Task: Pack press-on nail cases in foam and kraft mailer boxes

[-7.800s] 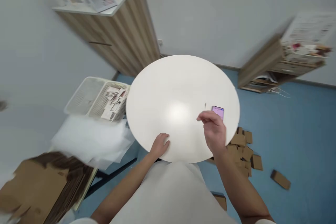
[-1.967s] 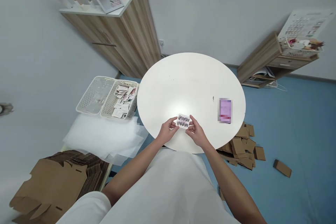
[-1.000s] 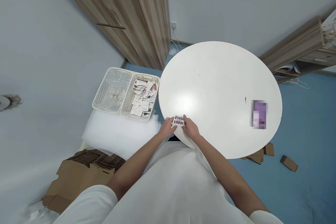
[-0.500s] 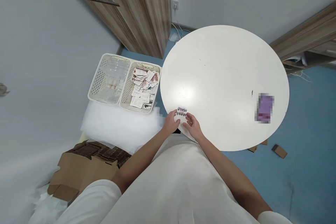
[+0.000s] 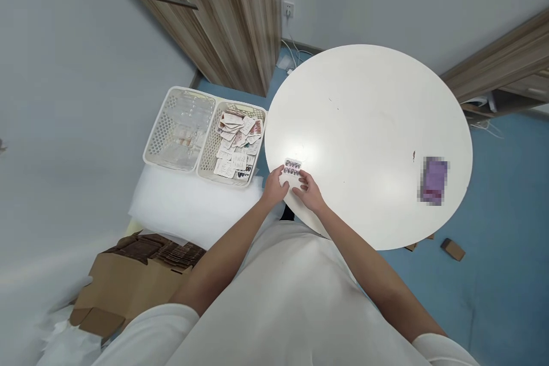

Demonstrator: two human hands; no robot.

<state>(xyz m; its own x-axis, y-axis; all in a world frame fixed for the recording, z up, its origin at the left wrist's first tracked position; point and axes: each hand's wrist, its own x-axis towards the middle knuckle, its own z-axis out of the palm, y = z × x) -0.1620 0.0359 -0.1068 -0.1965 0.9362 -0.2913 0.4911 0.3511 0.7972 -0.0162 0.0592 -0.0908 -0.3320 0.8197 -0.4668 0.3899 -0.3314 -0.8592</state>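
here the left hand (image 5: 275,187) and right hand (image 5: 312,194) flank the spotted card (image 5: 293,168), well apart, thumbs spread from fingers, at the round table's (image 5: 369,126) edge. to the left, one basket (image 5: 207,159) brims with paper slips (image 5: 235,146); its neighbour basket (image 5: 158,136) (farther out) holds clear plastic (image 5: 186,131). a second ago both hands pinched the card; now thumbs are off.

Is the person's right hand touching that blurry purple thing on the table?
Apart: the head view shows white tabletop between the right hand and the purple thing.
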